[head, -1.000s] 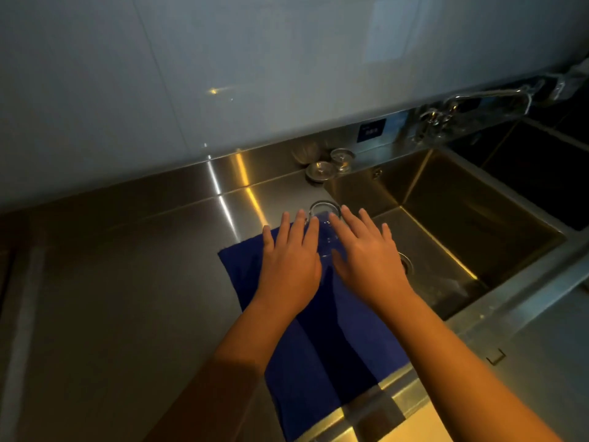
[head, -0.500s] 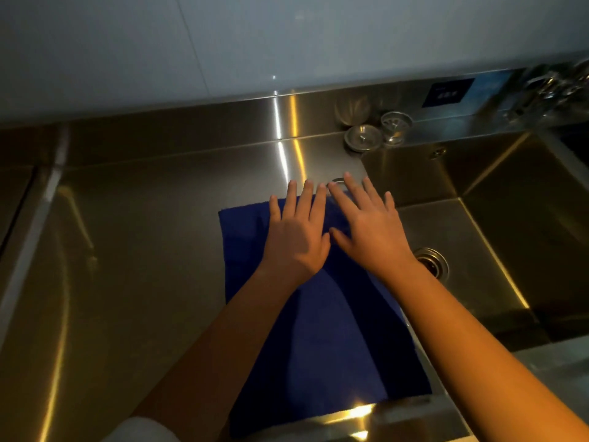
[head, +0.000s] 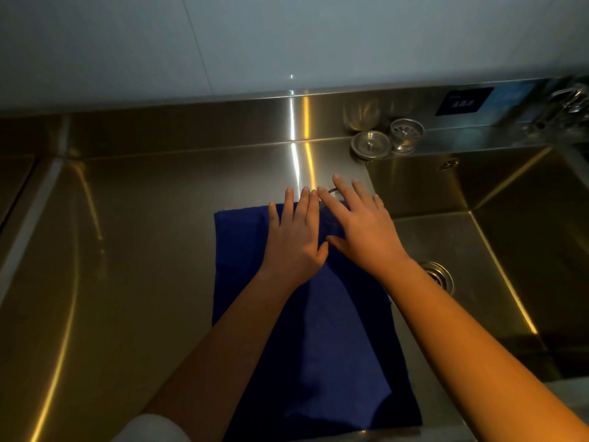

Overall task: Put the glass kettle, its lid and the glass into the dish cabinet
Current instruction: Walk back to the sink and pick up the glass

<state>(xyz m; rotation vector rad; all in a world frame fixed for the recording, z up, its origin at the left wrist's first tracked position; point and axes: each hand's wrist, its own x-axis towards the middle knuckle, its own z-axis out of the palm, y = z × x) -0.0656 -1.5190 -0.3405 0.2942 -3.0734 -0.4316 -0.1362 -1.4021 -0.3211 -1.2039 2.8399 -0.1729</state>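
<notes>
A clear glass (head: 331, 199) stands at the far edge of a blue cloth (head: 306, 330) on the steel counter. Most of it is hidden behind my fingers; only part of its rim shows. My left hand (head: 294, 237) lies flat over the cloth with straight fingers, just left of the glass. My right hand (head: 360, 231) reaches over the glass from the right, fingers straight and spread, and holds nothing. The kettle and its lid are out of sight.
The steel counter (head: 127, 250) stretches to the left. A deep sink (head: 497, 237) with a drain (head: 438, 275) lies to the right. Two metal sink strainers (head: 371, 145) (head: 406, 134) sit at the back ledge, and a tap (head: 567, 103) is at the far right.
The view has swung left and down, so the sink sits further right. Both hands stay flat over the cloth beside the glass, which is more hidden now.
</notes>
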